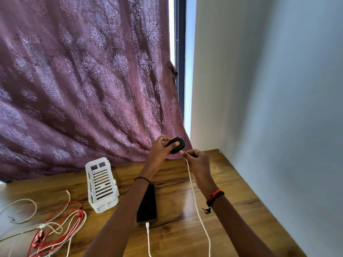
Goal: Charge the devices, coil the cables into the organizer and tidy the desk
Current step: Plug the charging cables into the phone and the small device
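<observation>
Head view: black case (177, 144) is gripped by left hand (160, 152); white cable (193, 190) is pinched by right hand (199, 161) at case's five o'clock.

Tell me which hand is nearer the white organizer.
Left. The left hand, gripping the small black device, is up and right of the organizer; the right hand, pinching the white cable plug, is farther right.

White slatted organizer (102, 184) stands upright. Left of it: a red-white tangle (55, 225). Right: a flat black slab (147, 204), lead (148, 230) plugged in. Farther right, raised: a black oval case (177, 144), cable (194, 197) plug at it.
</observation>
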